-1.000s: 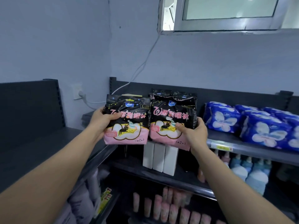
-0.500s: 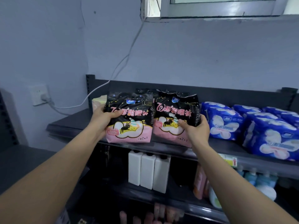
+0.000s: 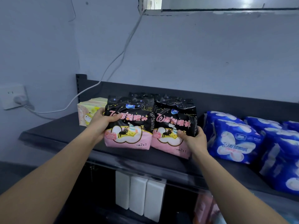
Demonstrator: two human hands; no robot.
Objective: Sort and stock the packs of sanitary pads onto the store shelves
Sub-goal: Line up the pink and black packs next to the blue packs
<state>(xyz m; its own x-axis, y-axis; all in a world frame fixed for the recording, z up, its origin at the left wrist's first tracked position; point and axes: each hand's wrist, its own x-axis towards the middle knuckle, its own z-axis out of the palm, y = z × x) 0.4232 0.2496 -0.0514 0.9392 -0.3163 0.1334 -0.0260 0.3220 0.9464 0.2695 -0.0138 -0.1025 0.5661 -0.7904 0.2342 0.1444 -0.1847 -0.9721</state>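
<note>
Black-and-pink left pack [image 3: 129, 125] gripped by left hand [image 3: 99, 125], right pack [image 3: 171, 126] by right hand [image 3: 195, 140], side by side near shelf [image 3: 53, 132] front edge. Bare room toward left corner; blue packs [image 3: 234, 138] crowding right.

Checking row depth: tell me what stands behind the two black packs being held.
Tops of more black packs show behind the two held packs, before the shelf's back panel. Their count and lower parts are covered.

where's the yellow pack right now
Head view, left of centre: the yellow pack stands on the top shelf, just behind the left hand and left of the black pack that hand holds.
</note>
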